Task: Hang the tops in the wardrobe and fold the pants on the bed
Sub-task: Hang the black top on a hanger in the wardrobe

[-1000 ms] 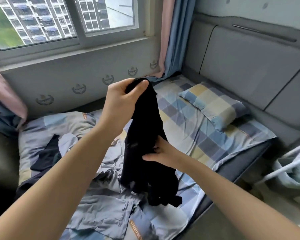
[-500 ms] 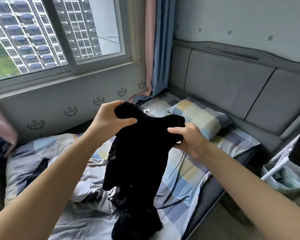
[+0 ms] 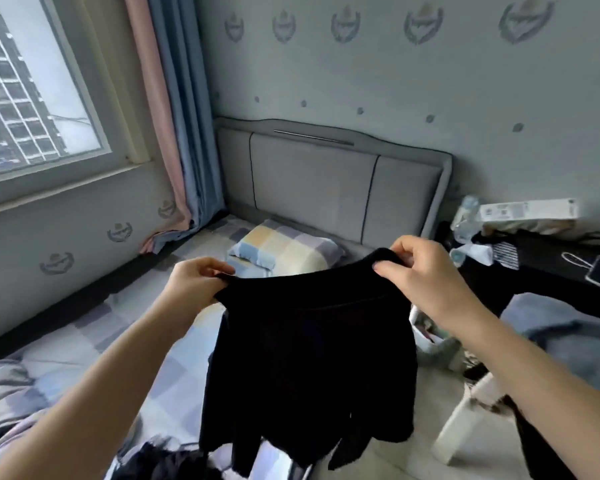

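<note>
My left grip (image 3: 193, 284) and right grip (image 3: 426, 271) each pinch the soft, matte black top (image 3: 309, 358), hanging limp; no readable label.

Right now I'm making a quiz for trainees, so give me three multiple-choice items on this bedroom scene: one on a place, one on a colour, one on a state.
1. Where does the pillow lie?
A. on the bed by the headboard
B. on the floor
C. on the windowsill

2. What colour is the garment held up?
A. white
B. black
C. red

3. How is the garment held?
A. bunched in one hand
B. lying flat on the bed
C. spread between both hands, hanging free

Answers: 1 A, it sits on the checked sheet under the grey headboard. 2 B, the cloth is black all over. 3 C, the left hand and right hand each pinch a top corner.
</note>
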`<move>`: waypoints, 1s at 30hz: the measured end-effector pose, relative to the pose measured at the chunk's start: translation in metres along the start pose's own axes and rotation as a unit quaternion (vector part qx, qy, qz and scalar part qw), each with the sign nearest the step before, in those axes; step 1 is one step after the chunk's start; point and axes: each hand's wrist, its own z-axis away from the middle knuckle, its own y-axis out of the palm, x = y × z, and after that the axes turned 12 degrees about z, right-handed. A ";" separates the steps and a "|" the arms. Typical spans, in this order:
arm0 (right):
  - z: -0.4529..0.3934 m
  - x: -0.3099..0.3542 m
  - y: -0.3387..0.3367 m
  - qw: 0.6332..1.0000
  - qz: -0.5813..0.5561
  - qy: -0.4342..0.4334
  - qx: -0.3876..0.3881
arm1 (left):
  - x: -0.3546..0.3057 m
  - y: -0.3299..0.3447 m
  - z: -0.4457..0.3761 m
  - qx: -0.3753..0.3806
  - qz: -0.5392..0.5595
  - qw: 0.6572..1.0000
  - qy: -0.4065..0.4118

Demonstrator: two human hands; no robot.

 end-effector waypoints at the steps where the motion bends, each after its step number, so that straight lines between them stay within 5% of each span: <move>1: 0.001 -0.019 -0.016 0.998 0.062 0.027 0.016 | -0.008 0.024 0.003 0.019 0.018 1.000 -0.001; 5: 0.014 -0.094 -0.078 0.941 0.277 0.113 0.156 | -0.046 0.129 0.024 0.120 0.052 0.991 0.041; 10: 0.049 -0.156 -0.149 0.934 0.226 0.234 0.148 | -0.088 0.240 0.041 0.233 -0.020 0.966 0.109; 18: 0.122 -0.231 -0.246 0.888 0.258 0.374 -0.076 | -0.091 0.394 0.043 0.341 -0.186 0.894 0.224; 21: 0.139 -0.246 -0.271 0.888 0.012 0.430 -0.164 | -0.075 0.451 0.042 0.401 -0.246 0.850 0.239; 23: 0.148 -0.251 -0.286 0.847 -0.146 0.460 -0.222 | -0.068 0.490 0.041 0.439 -0.301 0.804 0.265; 26: 0.161 -0.258 -0.309 0.831 -0.119 0.476 -0.264 | -0.060 0.550 0.049 0.491 -0.371 0.736 0.282; 28: 0.167 -0.262 -0.324 0.817 -0.066 0.483 -0.307 | -0.055 0.588 0.063 0.569 -0.408 0.679 0.219; 30: 0.172 -0.265 -0.338 0.800 -0.024 0.484 -0.354 | -0.057 0.620 0.077 0.657 -0.350 0.665 0.065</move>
